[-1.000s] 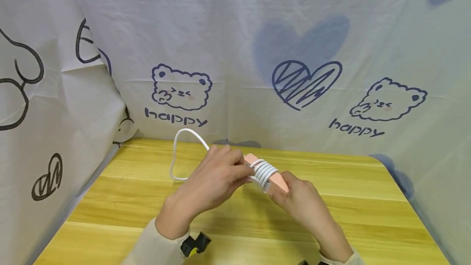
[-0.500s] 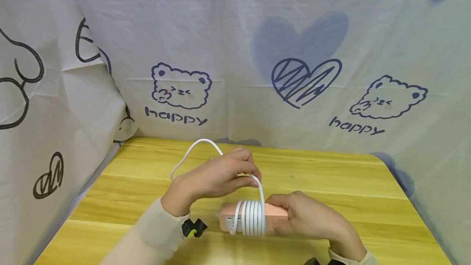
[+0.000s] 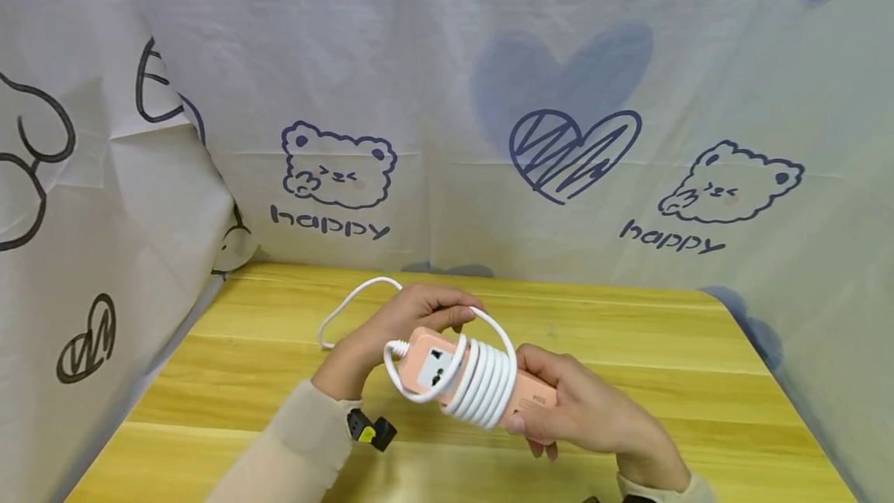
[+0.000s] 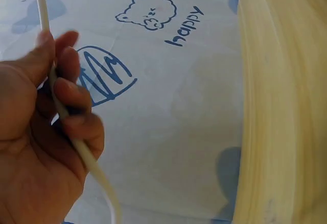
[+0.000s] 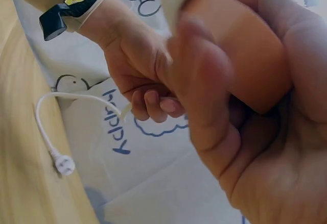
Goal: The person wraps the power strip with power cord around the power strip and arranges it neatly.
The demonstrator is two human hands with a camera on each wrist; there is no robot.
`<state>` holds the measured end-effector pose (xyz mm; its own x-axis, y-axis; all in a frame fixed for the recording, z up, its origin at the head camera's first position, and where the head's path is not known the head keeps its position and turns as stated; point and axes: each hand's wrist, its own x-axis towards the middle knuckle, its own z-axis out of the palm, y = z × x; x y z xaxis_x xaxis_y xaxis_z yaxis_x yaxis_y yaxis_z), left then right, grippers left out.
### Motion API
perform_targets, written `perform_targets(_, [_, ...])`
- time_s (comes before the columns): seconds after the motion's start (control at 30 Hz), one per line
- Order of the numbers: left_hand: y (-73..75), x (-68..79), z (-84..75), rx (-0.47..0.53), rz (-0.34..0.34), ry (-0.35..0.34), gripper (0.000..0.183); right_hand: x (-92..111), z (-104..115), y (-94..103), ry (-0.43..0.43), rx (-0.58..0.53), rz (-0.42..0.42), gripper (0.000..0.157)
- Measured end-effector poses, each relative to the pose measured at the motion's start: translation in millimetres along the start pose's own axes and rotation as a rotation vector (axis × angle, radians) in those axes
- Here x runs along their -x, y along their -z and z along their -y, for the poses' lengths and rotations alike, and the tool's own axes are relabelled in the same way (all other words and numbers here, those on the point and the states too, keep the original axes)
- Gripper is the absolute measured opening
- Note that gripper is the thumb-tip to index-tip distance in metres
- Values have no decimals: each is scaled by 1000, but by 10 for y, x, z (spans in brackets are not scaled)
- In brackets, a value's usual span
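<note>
A salmon-pink power strip (image 3: 536, 394) with white socket faces is held up over the table by my right hand (image 3: 583, 406), which grips its right end. Several turns of its white cord (image 3: 482, 383) are wound around the middle, and one loose loop hangs across the left end. My left hand (image 3: 419, 313), behind the strip, pinches the cord; in the left wrist view the cord (image 4: 92, 165) runs along the palm under curled fingers. The free end trails off to the left, and the right wrist view shows its white plug (image 5: 65, 165) on the table.
The wooden table (image 3: 663, 348) has light yellow grain. A pale cloth (image 3: 454, 200) printed with bears and hearts hangs behind it and along the left side. A black wrist device (image 3: 370, 429) sits on the left sleeve.
The strip swings from slanted to level, then tilts with its left end raised, sockets facing me. My left hand carries the cord around it, now behind the strip. The free cord loop has sunk lower.
</note>
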<state>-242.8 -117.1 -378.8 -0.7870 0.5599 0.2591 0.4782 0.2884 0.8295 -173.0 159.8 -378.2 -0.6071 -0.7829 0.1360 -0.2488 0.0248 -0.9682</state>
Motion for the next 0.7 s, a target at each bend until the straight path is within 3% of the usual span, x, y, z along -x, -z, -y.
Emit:
perform_targets(0.1, [-46,10,74,-35,-47,3,16,-50,-33,-9,33,-45,-34,19])
perform_targets(0.23, [-107,23,167,-153,-63,-84,8,-90,-84,0,76,-141,-17,22])
perform_targets(0.33, [-155,52,179,-162,-76,-105,10,-105,-111,5,99,-194,-22,28])
perform_targets(0.47, [-233,106,142,-86,-101,-23,21,-121,-130,-10,146,-148,-127,30])
perform_targets(0.7, [-319,180,89,-81,-21,101,26,-134,-59,-24,139,-57,-400,30])
